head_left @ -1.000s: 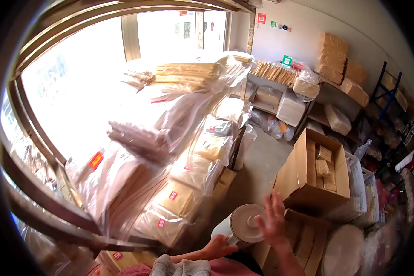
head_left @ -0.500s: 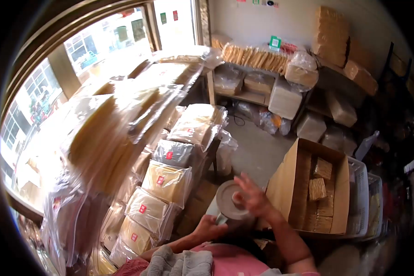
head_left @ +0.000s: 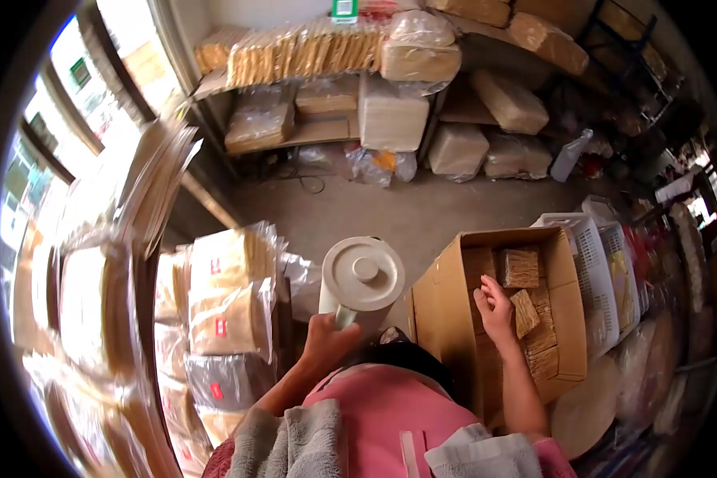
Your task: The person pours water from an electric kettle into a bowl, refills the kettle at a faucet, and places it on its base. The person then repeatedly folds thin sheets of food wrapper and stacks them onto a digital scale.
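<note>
A pale lidded pitcher [head_left: 363, 275] hangs upright in front of my body, its round lid and knob facing up. My left hand [head_left: 329, 338] is wrapped round its handle. My right hand [head_left: 495, 309] is away from the pitcher, above an open cardboard box [head_left: 440, 319]; its fingers are bent and partly spread, and nothing shows in them. Inside the box lie several tan blocks, one of them [head_left: 521, 268] near the back and another [head_left: 525, 313] just right of my right hand.
Plastic-wrapped packages [head_left: 221, 319] are stacked on the left. White plastic baskets [head_left: 589, 263] stand right of the box. Shelves [head_left: 319, 131] with bagged goods line the back, beyond grey floor [head_left: 350, 209]. A pale round object [head_left: 589, 406] is at lower right.
The view has turned and the packages have shifted left. My right hand has left the pitcher's lid and moved right, over the box. My left hand still holds the pitcher's handle.
</note>
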### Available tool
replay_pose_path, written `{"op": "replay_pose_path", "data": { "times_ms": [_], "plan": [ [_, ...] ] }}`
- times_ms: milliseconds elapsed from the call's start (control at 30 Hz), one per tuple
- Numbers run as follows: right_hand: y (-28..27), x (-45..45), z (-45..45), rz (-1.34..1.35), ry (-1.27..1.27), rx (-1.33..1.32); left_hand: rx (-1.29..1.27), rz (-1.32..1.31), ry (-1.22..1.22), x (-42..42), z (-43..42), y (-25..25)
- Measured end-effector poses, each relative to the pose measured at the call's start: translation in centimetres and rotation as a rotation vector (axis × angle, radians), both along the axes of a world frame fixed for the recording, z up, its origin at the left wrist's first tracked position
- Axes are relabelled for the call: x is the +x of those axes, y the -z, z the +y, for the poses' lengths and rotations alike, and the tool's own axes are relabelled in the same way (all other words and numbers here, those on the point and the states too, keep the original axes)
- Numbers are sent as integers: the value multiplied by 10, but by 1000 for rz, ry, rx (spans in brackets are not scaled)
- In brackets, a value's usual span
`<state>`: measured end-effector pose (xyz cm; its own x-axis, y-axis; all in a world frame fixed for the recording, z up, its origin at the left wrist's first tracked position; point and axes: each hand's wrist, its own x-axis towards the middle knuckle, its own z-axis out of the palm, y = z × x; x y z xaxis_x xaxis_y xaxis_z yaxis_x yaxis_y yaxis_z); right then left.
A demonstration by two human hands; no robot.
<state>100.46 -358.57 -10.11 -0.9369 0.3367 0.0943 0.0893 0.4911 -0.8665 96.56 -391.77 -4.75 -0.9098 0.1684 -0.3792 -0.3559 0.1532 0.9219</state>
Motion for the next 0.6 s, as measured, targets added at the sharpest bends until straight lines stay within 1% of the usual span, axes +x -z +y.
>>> {"op": "replay_pose_path", "data": {
  "times_ms": [33, 100, 133, 167, 233, 267, 300, 333, 367, 433, 500, 567, 600],
  "plan": [
    [-6, -9, 4, -24, 34, 57, 8, -13, 26, -25, 7, 4],
    [-11, -36, 7, 64, 66, 52, 2, -40, 55, -74, 16, 6],
    [-16, -56, 11, 117, 28, 164, -38, -78, 54, -100, 23, 11],
    [-22, -79, 13, 197, 7, 289, -29, -13, 80, -126, 29, 27],
    [-48, -128, 11, 211, -4, 388, -54, -13, 92, -175, 47, 36],
    [-47, -153, 14, 200, -6, 325, -38, -21, 111, -197, 61, 14],
    [-41, -180, 23, 193, -22, 269, -49, -17, 144, -219, 69, 5],
    [-27, -205, 33, 181, -11, 307, -18, 14, 148, -242, 72, 17],
    [-23, -229, 46, 194, -26, 327, -45, -16, 159, -263, 81, 5],
    [-6, -270, 77, 153, -24, 389, -32, -21, 172, -304, 96, 6],
    [41, -296, 115, -89, -51, 362, -74, -14, 207, -345, 113, 7],
    [71, -304, 145, -544, -96, 559, -99, 0, 252, -386, 133, 8],
    [91, -298, 156, -597, -53, 573, -136, 23, 310, -409, 140, 14]
  ]
}}
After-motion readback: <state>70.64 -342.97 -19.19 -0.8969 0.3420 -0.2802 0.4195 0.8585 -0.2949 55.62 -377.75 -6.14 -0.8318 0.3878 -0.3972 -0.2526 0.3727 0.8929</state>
